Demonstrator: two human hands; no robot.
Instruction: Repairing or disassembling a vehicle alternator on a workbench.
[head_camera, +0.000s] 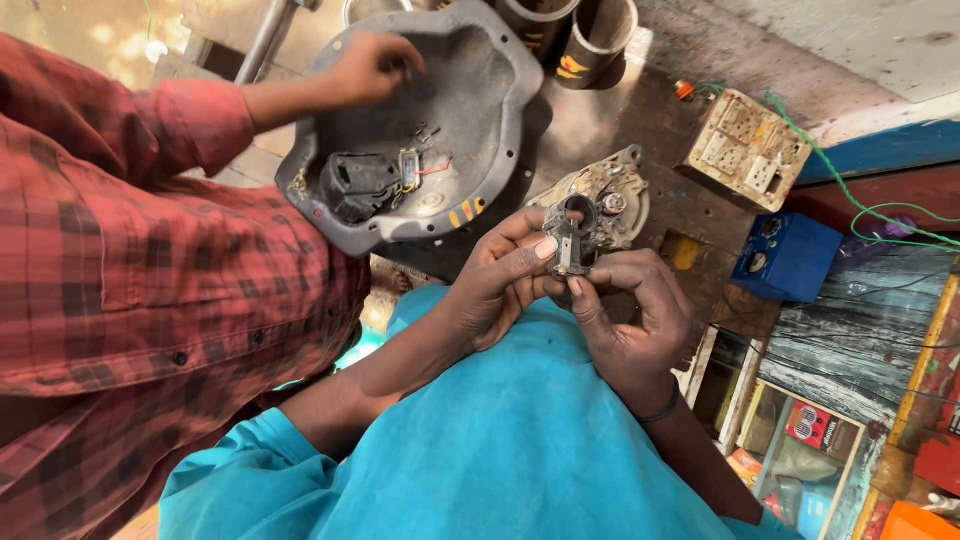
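Both of my hands hold one small grey metal part (568, 238) with a round ring at its top, just above my teal shirt. My left hand (497, 282) pinches its left side with thumb and fingers. From the right, the fingertips of my right hand (632, 322) grip its lower edge. Right behind the part, a round grey metal housing plate (620, 195) lies on the dark bench.
A person in a red plaid shirt, at left, reaches a hand (368, 66) into a grey metal pan (500, 110) holding a black part (355, 185) and a small red-wired piece (412, 166). A socket board (745, 148), blue meter box (785, 256), green wire (880, 210) and two dark cylinders (592, 38) surround the bench.
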